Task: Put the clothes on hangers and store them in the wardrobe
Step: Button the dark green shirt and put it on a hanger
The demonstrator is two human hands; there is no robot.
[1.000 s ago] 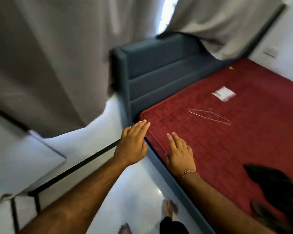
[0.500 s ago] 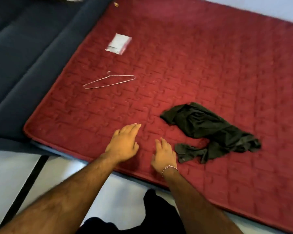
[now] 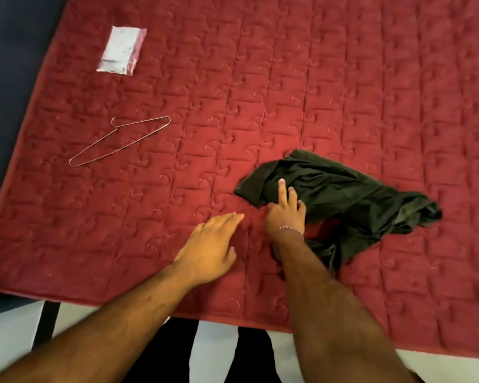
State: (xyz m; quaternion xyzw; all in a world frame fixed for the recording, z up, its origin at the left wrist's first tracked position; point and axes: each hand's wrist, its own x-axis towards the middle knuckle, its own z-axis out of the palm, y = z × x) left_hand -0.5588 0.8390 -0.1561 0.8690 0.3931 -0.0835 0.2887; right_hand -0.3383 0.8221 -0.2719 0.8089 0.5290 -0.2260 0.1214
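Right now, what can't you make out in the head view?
- Dark garment: crumpled, so its type is unclear; the right hand and forearm cover its near edge.
- Right hand's grip: fingertips reach the cloth, but whether they pinch it is unclear.
- Small packet: print too small and blurred.
- Wardrobe: out of frame.
- Left hand: motion-blurred; contact with the red mattress is uncertain.
- Wire hanger: fully visible.

Open red mattress [image 3: 343, 78] btwn wire hanger [image 3: 119, 140] and dark garment [image 3: 343, 200], plastic packet [image 3: 121, 49] far-left, well apart, right hand [image 3: 286, 214] on garment's near-left edge, left hand [image 3: 210, 244] just beside.
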